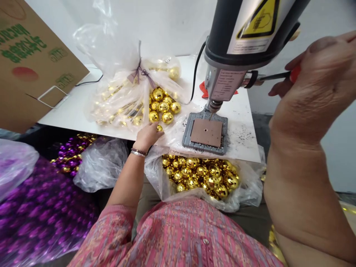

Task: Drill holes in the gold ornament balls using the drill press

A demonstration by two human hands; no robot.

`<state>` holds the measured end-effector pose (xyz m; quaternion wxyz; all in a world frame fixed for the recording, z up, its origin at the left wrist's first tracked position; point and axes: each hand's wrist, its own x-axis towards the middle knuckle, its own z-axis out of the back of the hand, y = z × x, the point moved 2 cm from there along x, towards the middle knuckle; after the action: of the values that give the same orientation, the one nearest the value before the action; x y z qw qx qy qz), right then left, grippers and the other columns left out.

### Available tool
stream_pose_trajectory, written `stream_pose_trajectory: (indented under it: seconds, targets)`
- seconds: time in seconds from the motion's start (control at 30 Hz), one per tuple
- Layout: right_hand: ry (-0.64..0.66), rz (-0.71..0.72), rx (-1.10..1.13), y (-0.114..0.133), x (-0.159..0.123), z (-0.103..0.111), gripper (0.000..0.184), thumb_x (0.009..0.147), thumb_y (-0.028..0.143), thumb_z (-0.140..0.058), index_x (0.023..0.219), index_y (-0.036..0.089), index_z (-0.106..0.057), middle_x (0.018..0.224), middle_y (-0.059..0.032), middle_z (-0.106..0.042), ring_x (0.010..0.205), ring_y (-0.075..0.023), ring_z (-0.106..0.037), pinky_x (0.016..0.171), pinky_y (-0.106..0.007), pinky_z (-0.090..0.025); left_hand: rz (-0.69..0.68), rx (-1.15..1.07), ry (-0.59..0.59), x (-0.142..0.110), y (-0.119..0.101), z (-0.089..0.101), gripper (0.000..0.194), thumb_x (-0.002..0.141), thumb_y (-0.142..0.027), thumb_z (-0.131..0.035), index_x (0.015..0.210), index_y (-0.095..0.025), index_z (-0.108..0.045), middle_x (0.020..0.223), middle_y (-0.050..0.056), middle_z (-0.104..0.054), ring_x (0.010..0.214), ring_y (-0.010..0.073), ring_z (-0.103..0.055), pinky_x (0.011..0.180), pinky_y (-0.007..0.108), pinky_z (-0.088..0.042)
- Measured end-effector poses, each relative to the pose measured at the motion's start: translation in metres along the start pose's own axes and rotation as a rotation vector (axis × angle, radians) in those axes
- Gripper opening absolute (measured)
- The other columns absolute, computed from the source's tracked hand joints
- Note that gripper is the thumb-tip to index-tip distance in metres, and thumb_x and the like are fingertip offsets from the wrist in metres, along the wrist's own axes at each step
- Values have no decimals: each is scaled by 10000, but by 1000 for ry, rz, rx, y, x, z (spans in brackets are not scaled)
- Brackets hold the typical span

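My left hand (150, 135) is at the mouth of a clear plastic bag (119, 100) on the white table. Its fingers are closed on a small gold mirrored ball (159, 128). More gold balls (163, 106) lie just beyond it in the bag opening. My right hand (319, 81) is raised at the right, closed around the red-knobbed lever (275, 76) of a bench drill press (226, 70). Below the thin drill bit (210, 116), a brown square plate (203, 138) with a small hole rests on the grey drill base (187, 138). No ball sits on the plate.
An open bag of gold balls (200, 174) lies on my lap below the table edge. Dark shavings (241, 128) are scattered right of the base. A cardboard box (36, 66) stands left; purple balls in plastic (47, 207) are at lower left. A black cable (196, 70) runs behind the drill.
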<state>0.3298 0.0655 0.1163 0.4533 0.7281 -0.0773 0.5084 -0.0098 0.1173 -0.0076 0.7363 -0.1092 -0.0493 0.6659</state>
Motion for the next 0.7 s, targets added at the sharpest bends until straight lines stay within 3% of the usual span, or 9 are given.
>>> stream_pose_trajectory:
  seconds: [0.1, 0.2, 0.3, 0.37, 0.47, 0.57, 0.7]
  targets:
    - [4, 23, -1, 1, 0, 0, 302, 958, 448, -401, 769, 221, -336, 744, 9, -346, 603, -60, -359, 629, -266, -393, -66, -28, -16, -8, 0, -3, 610, 845, -139, -705, 1451, -212, -676, 1437, 162, -714, 1219, 317, -713, 994, 353, -544]
    - [29, 6, 36, 5, -2, 1, 303, 960, 441, -423, 782, 219, -320, 769, 9, -339, 622, -55, -386, 631, -255, -399, -42, -194, -101, -12, -3, 2, 624, 820, -176, -759, 1439, -189, -680, 1256, 139, -763, 1100, 296, -727, 954, 355, -546]
    - [49, 0, 52, 7, -5, 1, 307, 955, 449, -422, 790, 221, -301, 763, 13, -328, 618, -54, -373, 605, -243, -354, -65, -611, -134, -14, -15, 8, 590, 813, -350, -827, 1371, -204, -697, 1073, 78, -761, 944, 225, -704, 864, 324, -546]
    - [35, 13, 35, 7, -4, 1, 303, 952, 464, -409, 796, 227, -303, 762, 16, -303, 614, -58, -353, 614, -252, -323, -104, -979, -18, -14, -29, 5, 472, 832, -456, -809, 1230, -215, -726, 1045, 65, -752, 889, 181, -684, 803, 296, -543]
    - [35, -34, -78, 12, 3, 2, 226, 962, 336, -411, 789, 236, -304, 712, 32, -304, 602, -62, -328, 670, -276, -295, -54, -1388, 268, -13, -54, -9, 410, 858, -577, -774, 1030, -209, -712, 973, 68, -743, 788, 146, -667, 734, 289, -546]
    - [135, -137, -265, 29, 19, 0, 307, 1020, 221, -401, 742, 231, -272, 673, 40, -363, 644, -47, -385, 748, -281, -280, 35, -1579, 482, -12, -76, -25, 418, 871, -579, -800, 1042, -212, -697, 927, 56, -748, 704, 129, -664, 682, 276, -542]
    - [210, -301, -388, 42, 48, -8, 406, 1058, 226, -411, 683, 219, -257, 687, 39, -358, 701, -14, -429, 786, -260, -316, 110, -1777, 644, -10, -95, -38, 352, 946, -500, -768, 1099, -197, -677, 900, 34, -744, 678, 114, -679, 600, 220, -508]
